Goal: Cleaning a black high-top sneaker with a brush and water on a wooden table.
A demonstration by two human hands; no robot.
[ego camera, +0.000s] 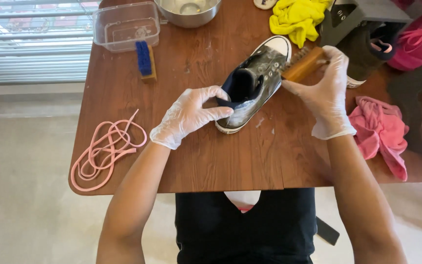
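The left hand (191,116), in a thin white disposable glove, is closed around the heel end of a dark canvas high-top sneaker with white rubber sole and toe cap (255,80), thumb over the collar and fingers along the side. The right hand (326,90), gloved the same way, grips a wooden-backed scrubbing brush (303,64) and presses its bristles against the sneaker's eyelet row. The sneaker lies on its side between the two hands, toe pointing away from the person, near the middle of a brown wooden table (221,161).

Just right of the right wrist lies a crumpled pink cloth (382,132). Beyond the sneaker's toe sits a bunched yellow cloth (296,19). Well to the left, a small wooden brush with blue bristles (145,60) rests just beside a clear plastic container (125,25), with a round metal bowl (187,11) near it. A loose pink shoelace (106,151) coils at the table's left edge.
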